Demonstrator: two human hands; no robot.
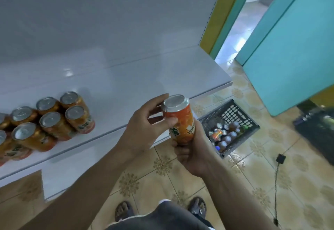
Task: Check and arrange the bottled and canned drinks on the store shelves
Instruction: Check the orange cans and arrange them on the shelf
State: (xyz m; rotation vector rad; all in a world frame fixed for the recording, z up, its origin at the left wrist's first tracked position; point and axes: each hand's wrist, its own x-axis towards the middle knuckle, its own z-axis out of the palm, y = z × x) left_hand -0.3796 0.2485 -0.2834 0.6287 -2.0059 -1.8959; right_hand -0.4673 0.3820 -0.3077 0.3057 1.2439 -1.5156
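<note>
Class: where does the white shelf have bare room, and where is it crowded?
The held orange can fits on the shelf right of or behind the can cluster, up to its end. Crowded: the left front and the basket.

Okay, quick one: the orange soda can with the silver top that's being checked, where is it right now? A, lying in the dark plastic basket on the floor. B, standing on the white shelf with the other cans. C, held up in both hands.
C: the orange metal soda can is off the white shelf; the right hand grips its lower end and the left hand pinches it near the top.
</note>
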